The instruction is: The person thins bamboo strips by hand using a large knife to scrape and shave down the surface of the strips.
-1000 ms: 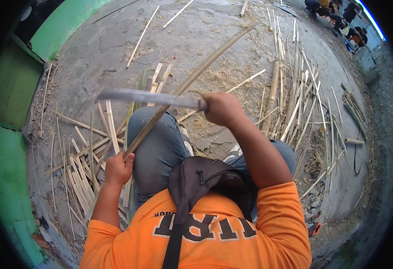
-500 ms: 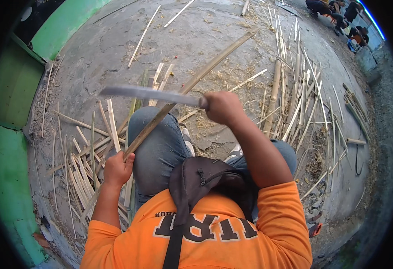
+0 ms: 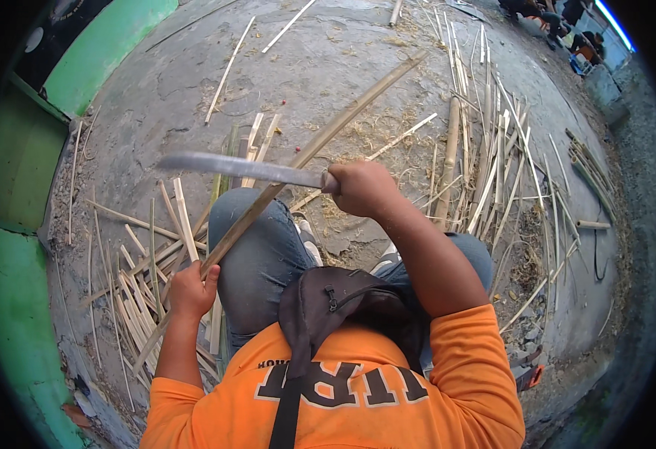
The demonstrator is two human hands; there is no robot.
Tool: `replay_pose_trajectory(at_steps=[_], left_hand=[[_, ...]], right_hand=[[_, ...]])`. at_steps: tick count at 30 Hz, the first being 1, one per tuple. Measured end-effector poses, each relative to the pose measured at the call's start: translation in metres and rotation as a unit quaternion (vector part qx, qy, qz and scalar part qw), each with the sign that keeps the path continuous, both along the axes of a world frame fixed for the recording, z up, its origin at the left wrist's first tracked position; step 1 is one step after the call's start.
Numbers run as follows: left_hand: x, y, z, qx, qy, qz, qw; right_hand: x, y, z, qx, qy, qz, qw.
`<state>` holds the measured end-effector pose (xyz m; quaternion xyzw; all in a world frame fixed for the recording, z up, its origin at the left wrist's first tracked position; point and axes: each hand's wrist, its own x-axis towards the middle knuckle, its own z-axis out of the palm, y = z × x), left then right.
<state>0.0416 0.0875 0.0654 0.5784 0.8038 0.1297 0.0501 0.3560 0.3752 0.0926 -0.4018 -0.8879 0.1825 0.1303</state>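
Observation:
My right hand (image 3: 363,188) is closed round the handle of a long machete (image 3: 238,168). Its blade points left, slightly blurred, and crosses over a long split bamboo strip (image 3: 343,117). That strip runs slantwise from beside my left hip, over my bent left knee, to the far middle of the ground. My left hand (image 3: 193,289) grips it near its lower part, thumb uppermost. Whether the blade touches the bamboo I cannot tell.
Cut bamboo slats (image 3: 137,299) lie heaped at my left side. Long strips and a round bamboo pole (image 3: 449,153) are spread on the right. Shavings litter the concrete ground (image 3: 171,97). A green wall (image 3: 13,314) stands left; people (image 3: 586,46) sit far right.
My right hand and the machete have shifted slightly left and down in the picture. The left hand keeps its grip on the bamboo strip, and the whole view has moved a little.

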Motion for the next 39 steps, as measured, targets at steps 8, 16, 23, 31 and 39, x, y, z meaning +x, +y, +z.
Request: replay_pose_trajectory(at_steps=[8,16,23,31,39], left_hand=[[-0.004,-0.003,-0.023,0.055,0.047,0.016,0.997],[0.012,-0.005,-0.011,0.044,0.049,0.023,0.998],[0.009,-0.007,-0.020,0.071,0.052,0.026,0.996],[0.008,-0.004,-0.010,0.042,0.065,0.036,0.996],[0.011,-0.009,-0.010,0.057,0.047,0.037,0.997]], right_hand=[[0.058,0.071,-0.004,-0.116,0.057,-0.221,0.967],[0.012,0.022,0.008,-0.159,0.010,-0.088,0.983],[-0.007,0.003,0.025,-0.031,-0.096,0.031,0.994],[0.006,0.014,-0.001,-0.025,-0.038,-0.043,0.998],[-0.014,0.001,0.000,0.018,-0.043,0.000,0.999]])
